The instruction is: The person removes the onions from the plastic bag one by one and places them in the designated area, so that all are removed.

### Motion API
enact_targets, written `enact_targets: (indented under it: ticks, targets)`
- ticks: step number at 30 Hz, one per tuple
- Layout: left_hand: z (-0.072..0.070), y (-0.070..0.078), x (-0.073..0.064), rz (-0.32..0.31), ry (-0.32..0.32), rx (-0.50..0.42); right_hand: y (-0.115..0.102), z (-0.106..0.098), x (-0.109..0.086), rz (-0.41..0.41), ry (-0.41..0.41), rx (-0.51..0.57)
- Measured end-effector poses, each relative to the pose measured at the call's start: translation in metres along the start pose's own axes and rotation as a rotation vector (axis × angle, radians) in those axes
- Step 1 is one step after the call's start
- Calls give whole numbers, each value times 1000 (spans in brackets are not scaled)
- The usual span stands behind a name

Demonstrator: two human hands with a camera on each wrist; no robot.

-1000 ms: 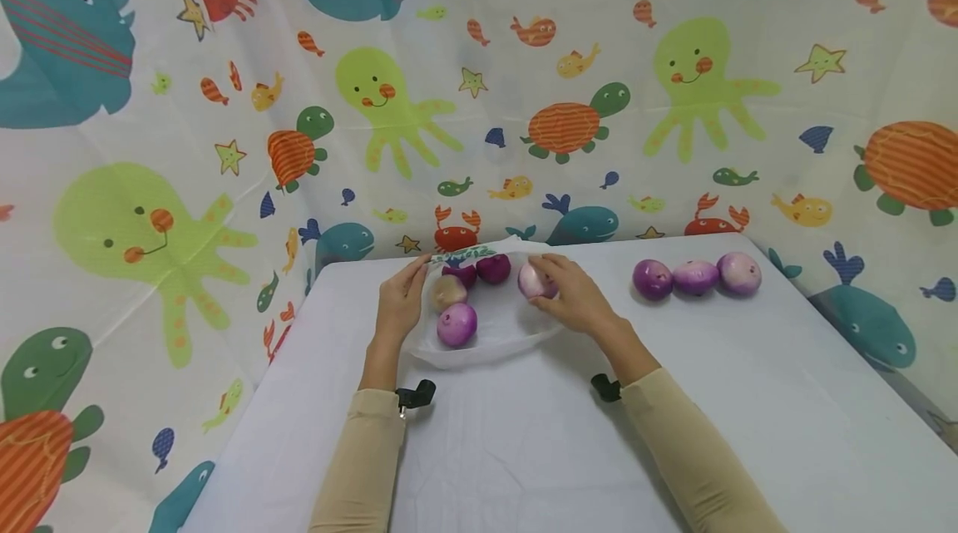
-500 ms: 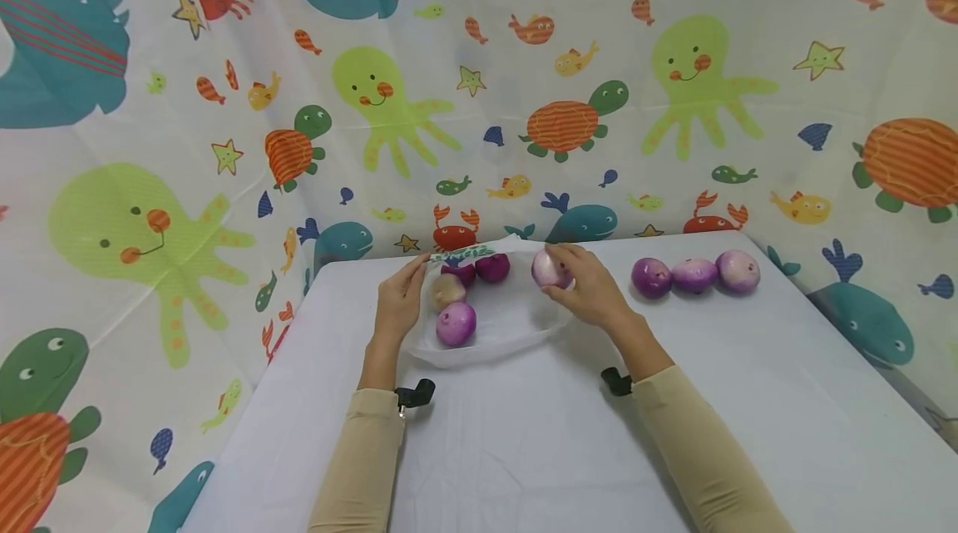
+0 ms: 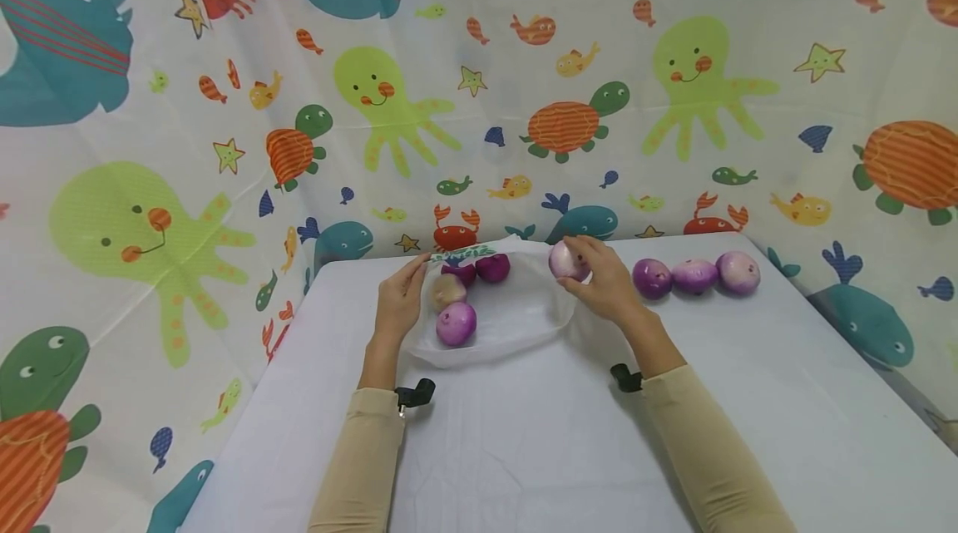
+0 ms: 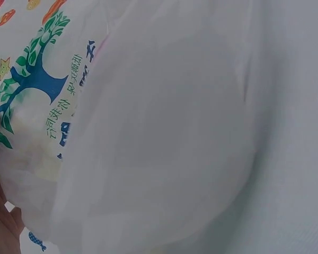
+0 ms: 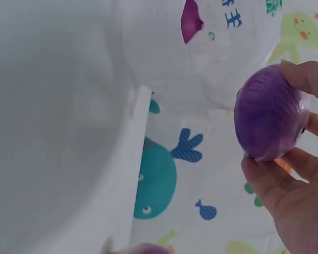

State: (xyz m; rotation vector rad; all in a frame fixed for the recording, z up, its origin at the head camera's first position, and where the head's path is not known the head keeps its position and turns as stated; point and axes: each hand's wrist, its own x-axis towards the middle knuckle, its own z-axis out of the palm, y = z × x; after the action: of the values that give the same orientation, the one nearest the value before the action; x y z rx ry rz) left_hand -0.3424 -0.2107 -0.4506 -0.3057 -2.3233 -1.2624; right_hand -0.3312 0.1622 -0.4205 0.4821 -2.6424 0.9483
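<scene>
My left hand (image 3: 398, 304) pinches the left rim of a thin white plastic bag (image 3: 524, 321), which lies with its mouth facing me. Several onions rest inside the bag: a purple onion (image 3: 456, 324) in front, a pale onion (image 3: 448, 293) behind it, dark red ones (image 3: 492, 268) deeper in. With thumb and fingertips my right hand (image 3: 609, 283) grips a purple-white onion (image 3: 565, 262) at the bag's right edge; in the right wrist view this onion (image 5: 267, 114) is raised beside the bag. Green and blue print on the bag (image 4: 148, 132) shows in the left wrist view.
Three purple onions (image 3: 695, 276) stand in a row on the white-covered table (image 3: 516, 450), right of the right hand. A curtain with sea animals (image 3: 494, 42) hangs right behind the table's far edge.
My right hand has moved the onion rightward and slightly up, from inside the bag's mouth to its right edge. The left hand stays on the rim.
</scene>
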Motion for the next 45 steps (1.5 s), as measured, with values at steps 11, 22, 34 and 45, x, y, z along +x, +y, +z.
enact_targets:
  ticks: [11, 22, 34, 45]
  targets:
    - [-1, 2, 0, -2, 9, 7, 13, -8, -2, 49, 13, 18]
    - [-2, 6, -2, -32, -9, 8, 37, -10, -5, 68, 16, -45]
    - [-3, 6, -1, -36, -8, 10, 47, -14, -5, 140, -46, -29]
    - [-4, 7, -2, -49, -20, 9, 55, -11, -7, 167, -58, -44]
